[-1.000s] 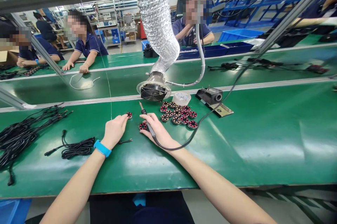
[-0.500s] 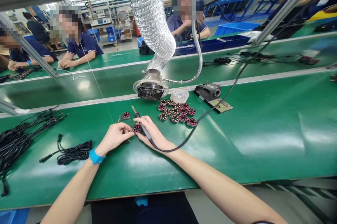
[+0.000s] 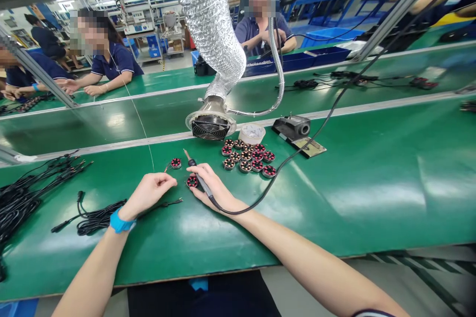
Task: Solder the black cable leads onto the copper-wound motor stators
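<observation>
My right hand is closed around a soldering iron, its tip pointing up and away over the green mat. The same hand's thumb and fingers also hold a small round motor stator with red windings. My left hand has thumb and forefinger pressed together; whatever is in the pinch is too small to make out. Just beyond it lies another red stator with thin leads. Under the left hand runs a coiled black cable, its stripped end showing to the right.
More stators cluster beside a tape roll and an iron stand. A fume extractor hangs above them. Black cables pile at left. A thin wire hangs down near my left hand. Co-workers sit across the bench.
My left hand left the far stator, reached to the stator in my right hand, then drew back left. My right hand keeps the iron and stator. The view shifted slightly.
</observation>
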`<move>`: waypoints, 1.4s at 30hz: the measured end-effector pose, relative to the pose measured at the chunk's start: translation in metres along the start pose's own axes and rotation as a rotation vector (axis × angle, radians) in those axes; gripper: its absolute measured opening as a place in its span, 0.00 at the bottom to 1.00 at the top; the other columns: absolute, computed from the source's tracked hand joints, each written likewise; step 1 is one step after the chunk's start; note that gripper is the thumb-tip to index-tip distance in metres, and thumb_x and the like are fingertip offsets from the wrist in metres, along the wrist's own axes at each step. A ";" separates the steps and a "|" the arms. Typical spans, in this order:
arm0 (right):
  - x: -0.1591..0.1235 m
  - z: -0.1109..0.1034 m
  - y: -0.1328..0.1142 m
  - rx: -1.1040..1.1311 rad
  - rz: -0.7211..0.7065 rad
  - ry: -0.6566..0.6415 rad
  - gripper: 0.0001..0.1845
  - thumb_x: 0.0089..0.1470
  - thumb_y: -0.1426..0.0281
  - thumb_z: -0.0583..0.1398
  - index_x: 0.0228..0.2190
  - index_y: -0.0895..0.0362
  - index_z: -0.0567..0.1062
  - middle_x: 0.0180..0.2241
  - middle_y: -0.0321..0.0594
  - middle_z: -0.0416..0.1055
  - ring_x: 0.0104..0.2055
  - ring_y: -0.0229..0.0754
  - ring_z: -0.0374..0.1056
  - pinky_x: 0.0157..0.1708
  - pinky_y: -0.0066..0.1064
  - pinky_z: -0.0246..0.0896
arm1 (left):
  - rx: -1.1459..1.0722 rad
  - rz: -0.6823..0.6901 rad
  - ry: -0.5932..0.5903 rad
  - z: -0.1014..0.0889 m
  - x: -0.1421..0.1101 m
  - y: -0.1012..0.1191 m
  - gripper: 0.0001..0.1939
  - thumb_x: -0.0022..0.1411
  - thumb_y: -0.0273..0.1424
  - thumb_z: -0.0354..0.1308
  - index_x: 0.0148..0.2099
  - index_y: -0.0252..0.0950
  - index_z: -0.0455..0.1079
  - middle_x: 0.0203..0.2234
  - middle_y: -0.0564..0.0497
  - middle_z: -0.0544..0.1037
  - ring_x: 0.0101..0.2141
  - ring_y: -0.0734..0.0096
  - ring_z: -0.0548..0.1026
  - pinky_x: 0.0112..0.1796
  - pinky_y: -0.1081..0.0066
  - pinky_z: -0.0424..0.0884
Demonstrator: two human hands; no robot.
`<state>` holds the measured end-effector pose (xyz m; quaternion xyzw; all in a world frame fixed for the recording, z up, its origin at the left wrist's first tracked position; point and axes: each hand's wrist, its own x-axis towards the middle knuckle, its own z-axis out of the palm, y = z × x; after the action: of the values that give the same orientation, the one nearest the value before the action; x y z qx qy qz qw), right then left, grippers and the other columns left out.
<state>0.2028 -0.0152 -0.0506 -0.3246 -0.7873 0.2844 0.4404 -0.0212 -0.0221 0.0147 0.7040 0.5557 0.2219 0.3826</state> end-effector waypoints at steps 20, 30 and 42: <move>0.012 -0.002 -0.025 0.091 -0.011 -0.030 0.32 0.52 0.80 0.62 0.56 0.48 0.65 0.49 0.41 0.63 0.51 0.44 0.69 0.54 0.41 0.67 | -0.182 0.028 -0.107 -0.005 -0.005 0.001 0.15 0.56 0.41 0.64 0.36 0.33 0.72 0.21 0.58 0.65 0.22 0.78 0.57 0.26 0.74 0.54; 0.024 0.014 -0.040 0.312 0.084 0.144 0.23 0.54 0.76 0.60 0.50 0.48 0.68 0.47 0.38 0.61 0.34 0.32 0.72 0.42 0.33 0.73 | -0.191 0.113 -0.133 -0.006 -0.006 0.002 0.18 0.60 0.43 0.60 0.39 0.33 0.78 0.29 0.50 0.76 0.30 0.70 0.68 0.34 0.71 0.64; 0.022 0.022 -0.036 0.396 0.108 0.192 0.22 0.51 0.74 0.64 0.48 0.50 0.71 0.46 0.37 0.63 0.35 0.33 0.74 0.39 0.30 0.74 | -0.316 -0.029 -0.130 -0.002 0.000 -0.004 0.19 0.55 0.48 0.65 0.29 0.34 0.77 0.26 0.48 0.79 0.30 0.68 0.71 0.35 0.71 0.64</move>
<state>0.1655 -0.0248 -0.0233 -0.2990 -0.6518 0.4245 0.5528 -0.0249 -0.0208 0.0125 0.6399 0.4981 0.2551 0.5267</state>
